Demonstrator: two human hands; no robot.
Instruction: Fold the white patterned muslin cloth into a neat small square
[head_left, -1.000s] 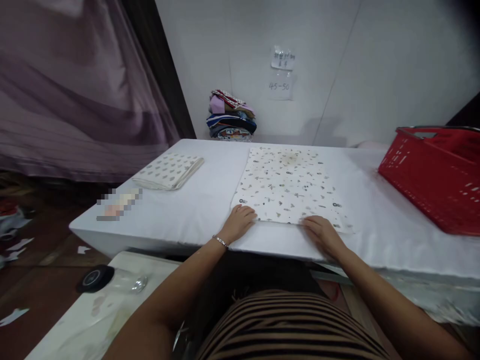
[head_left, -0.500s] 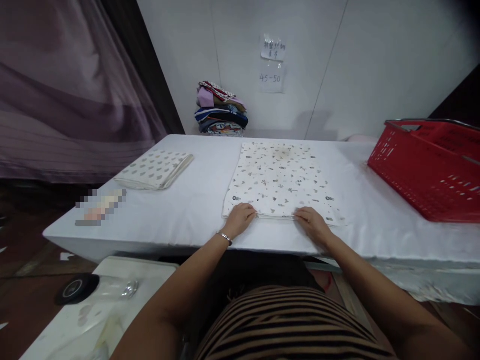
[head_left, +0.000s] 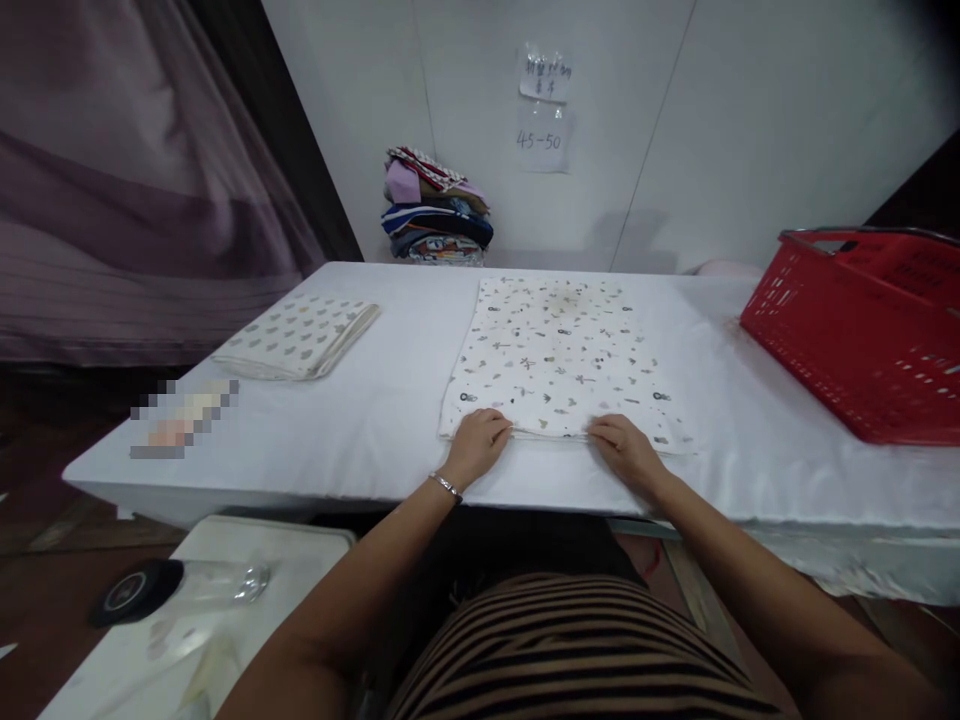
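A white cloth (head_left: 555,350) with a small scattered print lies folded flat on the white-covered table (head_left: 397,420) in front of me. A brownish stain shows near its far edge. My left hand (head_left: 480,440) pinches the near edge of this cloth left of its middle, and a bracelet circles that wrist. Farther right along the same edge, my right hand (head_left: 624,448) also pinches the fabric between thumb and fingers. The stretch of edge between both hands looks straight, with layers showing.
Left on the table is another folded cloth (head_left: 300,335) with grey motifs, beside a pixelated patch. A red plastic basket (head_left: 862,340) stands at the right. Stacked fabrics (head_left: 436,210) sit against the back wall. Below left, a white surface (head_left: 225,540) holds a clear bottle-like object (head_left: 214,582).
The view has shifted slightly. Both hands keep their hold on the near edge of the printed cloth, which lies nearly the same as before.
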